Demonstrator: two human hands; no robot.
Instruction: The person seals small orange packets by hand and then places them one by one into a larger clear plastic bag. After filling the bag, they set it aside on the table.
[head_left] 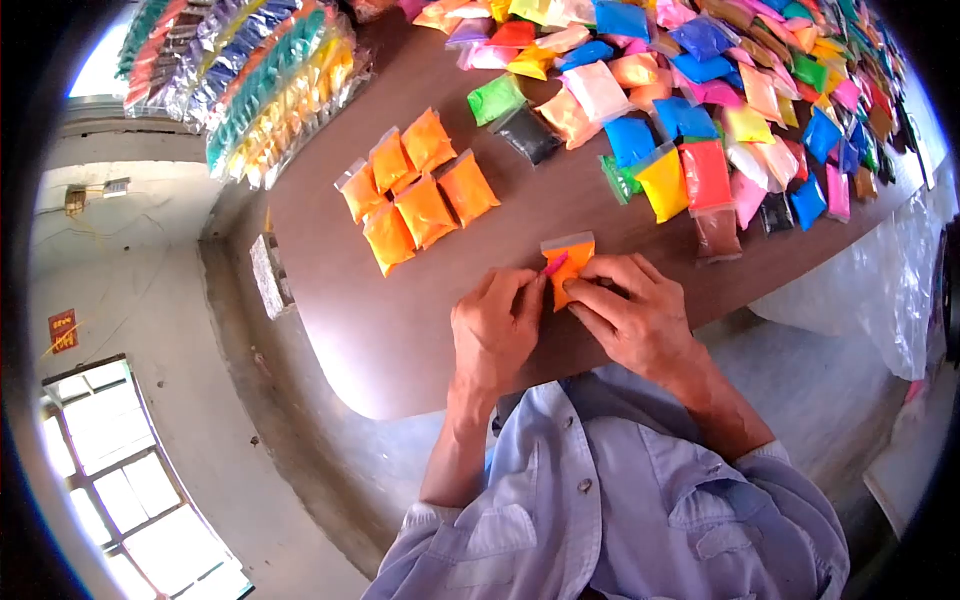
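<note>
Fingers of the left hand (492, 322) are curled, thumb and forefinger meeting at the left side of a small orange zip-seal packet (572, 274). A narrow pink piece (556, 264) lies at those fingertips, against the packet's face; whether they grip it or the packet cannot be told. The right hand (640, 315) pinches the packet's right side, with its thumb beneath the bent forefinger. The packet is by the near edge of a brown table (335, 300), its seal strip pointing toward the far edge; whether it touches the tabletop is unclear.

Toward the left edge, well apart from the pile, a cluster of filled orange packets (425, 212) lies in two rough rows, some overlapping. A green packet (495, 98) and a black packet (527, 135) sit between that cluster and a heap of multicoloured packets (700, 95) spread along the far edge and toward the right end. On the heap's near side, a yellow packet (664, 185) leans beside a red packet (706, 172), with a brown packet (717, 232) just below. Clear bags of sorted packets (280, 100) are stacked at the far left corner.
</note>
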